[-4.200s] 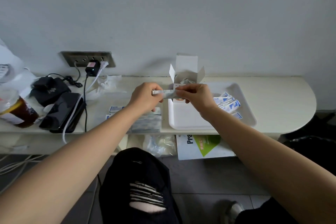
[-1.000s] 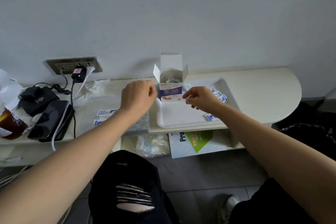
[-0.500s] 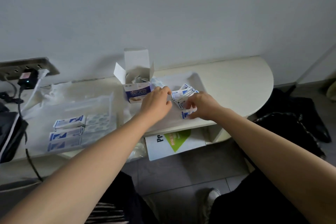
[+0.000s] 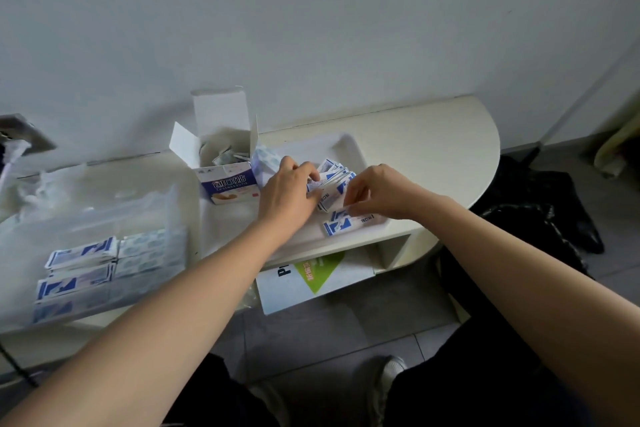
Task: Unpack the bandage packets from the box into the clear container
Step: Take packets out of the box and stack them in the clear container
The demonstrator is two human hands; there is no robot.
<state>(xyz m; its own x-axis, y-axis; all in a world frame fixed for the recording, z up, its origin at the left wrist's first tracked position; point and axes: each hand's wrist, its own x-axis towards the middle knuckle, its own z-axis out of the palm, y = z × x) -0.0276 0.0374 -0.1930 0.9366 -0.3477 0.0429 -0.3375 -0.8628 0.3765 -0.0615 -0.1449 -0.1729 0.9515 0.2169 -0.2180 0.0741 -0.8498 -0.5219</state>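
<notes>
1 white bench [image 4: 446, 135] stands against the wall and carries 1 white tray [image 4: 350, 144], 1 open box [image 4: 229, 181] and 1 clear container [image 4: 104, 215]. The box stands upright at the tray's far left end with its flaps raised, and a few packets show inside its mouth. Just right of it, the bandage packets [image 4: 333, 174] lie in a blue-and-white fan on the tray; blur keeps me from counting them. The left hand [image 4: 289, 191] curls its fingers and thumb over the left side of that fan, and the right hand [image 4: 381, 189] pinches its near right edge, so both hands grip the same heap. 2 loose packets [image 4: 341, 226] lie flat on the tray just in front of the hands.

The clear container sits well left of the tray, near the bench's front edge. It holds what looks like 3 blue-and-white stacks in a column on its left side, with pale dotted packets packed beside them on the right.

Under the bench, 1 white carton [image 4: 311, 276] with a green diamond rests on a lower shelf. 1 wall socket [image 4: 24, 135] shows at the far left.
</notes>
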